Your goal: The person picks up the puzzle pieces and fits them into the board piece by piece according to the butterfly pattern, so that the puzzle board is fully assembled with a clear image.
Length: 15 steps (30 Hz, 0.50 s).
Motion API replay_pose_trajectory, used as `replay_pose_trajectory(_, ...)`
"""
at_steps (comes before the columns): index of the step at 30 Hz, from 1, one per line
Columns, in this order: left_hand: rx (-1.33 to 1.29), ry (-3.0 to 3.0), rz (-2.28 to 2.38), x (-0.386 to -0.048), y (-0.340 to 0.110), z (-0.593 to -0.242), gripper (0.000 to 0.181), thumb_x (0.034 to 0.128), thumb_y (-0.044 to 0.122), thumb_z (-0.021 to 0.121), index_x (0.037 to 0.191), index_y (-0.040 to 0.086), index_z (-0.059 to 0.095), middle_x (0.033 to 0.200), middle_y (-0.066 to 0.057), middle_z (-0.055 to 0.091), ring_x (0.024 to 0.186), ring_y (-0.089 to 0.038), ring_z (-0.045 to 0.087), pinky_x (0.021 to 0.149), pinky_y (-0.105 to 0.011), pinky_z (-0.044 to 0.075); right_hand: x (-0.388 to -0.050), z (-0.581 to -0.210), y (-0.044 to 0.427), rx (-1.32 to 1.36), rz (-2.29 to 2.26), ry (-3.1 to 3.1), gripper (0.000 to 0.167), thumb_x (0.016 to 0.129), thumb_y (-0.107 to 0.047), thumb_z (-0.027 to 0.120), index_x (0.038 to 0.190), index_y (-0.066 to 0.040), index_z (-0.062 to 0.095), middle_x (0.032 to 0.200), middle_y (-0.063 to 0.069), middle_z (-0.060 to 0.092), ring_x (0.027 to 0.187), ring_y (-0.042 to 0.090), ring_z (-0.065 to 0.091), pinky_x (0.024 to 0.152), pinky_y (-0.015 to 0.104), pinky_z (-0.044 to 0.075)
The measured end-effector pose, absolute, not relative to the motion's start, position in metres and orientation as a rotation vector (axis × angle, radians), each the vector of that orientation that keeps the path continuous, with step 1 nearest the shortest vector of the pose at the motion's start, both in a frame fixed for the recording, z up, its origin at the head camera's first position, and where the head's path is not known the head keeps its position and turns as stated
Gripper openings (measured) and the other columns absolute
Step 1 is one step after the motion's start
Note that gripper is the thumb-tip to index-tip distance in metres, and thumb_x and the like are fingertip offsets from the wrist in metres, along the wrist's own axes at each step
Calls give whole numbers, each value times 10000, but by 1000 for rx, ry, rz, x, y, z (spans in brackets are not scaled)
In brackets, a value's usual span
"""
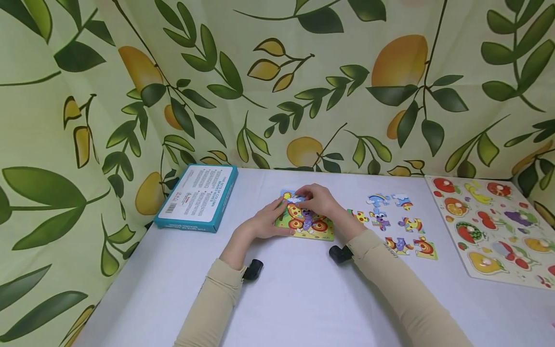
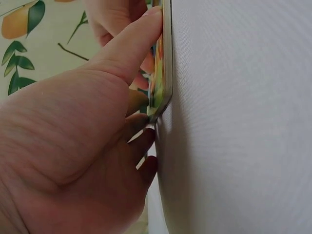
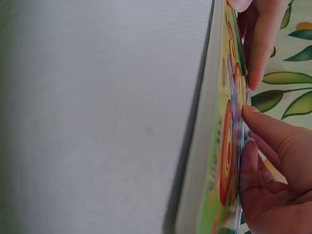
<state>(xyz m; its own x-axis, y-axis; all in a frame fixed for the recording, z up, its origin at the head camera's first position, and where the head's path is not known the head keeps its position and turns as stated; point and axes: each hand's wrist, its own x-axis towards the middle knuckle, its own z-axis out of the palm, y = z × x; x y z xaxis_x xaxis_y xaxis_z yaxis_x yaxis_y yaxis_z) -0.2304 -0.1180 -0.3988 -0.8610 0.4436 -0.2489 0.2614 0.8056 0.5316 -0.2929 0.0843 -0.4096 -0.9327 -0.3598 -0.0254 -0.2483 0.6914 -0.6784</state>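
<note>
A small butterfly puzzle board (image 1: 310, 233) lies flat on the table in the head view. My left hand (image 1: 265, 222) rests at its left side, fingers along the left edge and thumb (image 2: 139, 39) on the board near its front edge. Over the upper part of the board, my right hand (image 1: 320, 200) pinches at a puzzle piece with thumb (image 3: 249, 158) and index finger; the fingers mostly hide that piece. To the right lie several loose puzzle pieces (image 1: 380, 220), one yellow-and-red piece (image 1: 358, 217) being partly behind the right forearm.
A blue-edged box (image 1: 195, 197) with printed text lies at the back left. At the right is a large fruit board (image 1: 498, 226). White cloth (image 1: 295, 299) covers the table, and a leaf-patterned curtain (image 1: 260, 96) hangs behind. Each wrist wears a black camera (image 1: 253, 270).
</note>
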Motion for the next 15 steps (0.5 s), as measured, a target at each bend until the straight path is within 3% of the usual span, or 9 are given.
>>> replay_pose_trajectory(15, 528, 2703, 598, -233, -116, -399, 869, 862, 497, 696, 1551, 166, 283, 1624, -51, 131, 1469, -310, 152, 1134, -550, 230, -296, -410, 85, -514, -1072, 2762, 437, 869, -229, 759, 1257, -65, 642, 919, 53, 559, 827, 194, 490, 727, 294, 405)
